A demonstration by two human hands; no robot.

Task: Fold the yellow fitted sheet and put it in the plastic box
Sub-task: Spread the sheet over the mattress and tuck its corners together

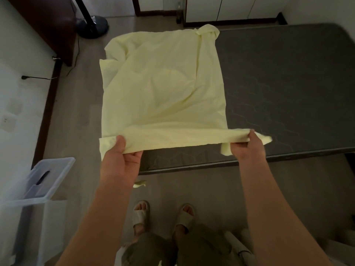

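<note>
the yellow fitted sheet (163,89) lies partly folded on the left side of the mattress (288,83), left hand (123,156) and right hand (247,148) each pinch its near edge, and it is not in the plastic box (44,181) yet.

Dark grey quilted mattress (278,83): 3 o'clock, lying on the grey wood-pattern floor (76,116). Round black fan base (92,25): 11 o'clock, near the dark brown wooden cabinet (48,22) at 10 o'clock. Black power plug with cable (36,77): 9 o'clock. Beige open-toe slippers (141,215): 6 o'clock.
</note>
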